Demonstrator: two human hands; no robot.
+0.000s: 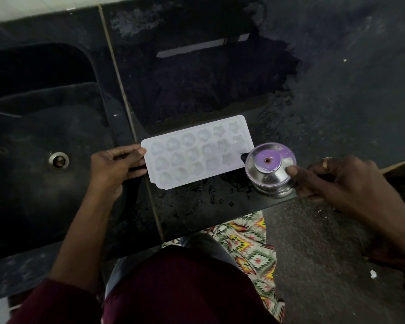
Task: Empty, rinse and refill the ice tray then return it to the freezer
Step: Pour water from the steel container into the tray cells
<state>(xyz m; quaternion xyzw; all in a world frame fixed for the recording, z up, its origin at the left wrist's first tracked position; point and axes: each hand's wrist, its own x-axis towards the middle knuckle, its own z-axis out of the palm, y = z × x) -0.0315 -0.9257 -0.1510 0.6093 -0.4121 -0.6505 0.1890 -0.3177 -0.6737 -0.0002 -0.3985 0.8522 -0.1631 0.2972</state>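
Note:
A pale plastic ice tray [197, 152] with shaped cups lies flat on the dark countertop [208, 202], just right of the sink. My left hand [116, 166] grips the tray's left short edge, thumb on top. My right hand [334, 177] holds a round steel vessel [270, 168] with a purple centre, tilted at the tray's right end, where its rim meets the near right corner. Whether the cups hold water is not clear.
A dark sink [45, 136] with a metal drain [58, 159] lies to the left. Water drops spot the countertop in front of the tray. The counter's front edge runs close to my body; a speckled floor [325, 253] shows at lower right.

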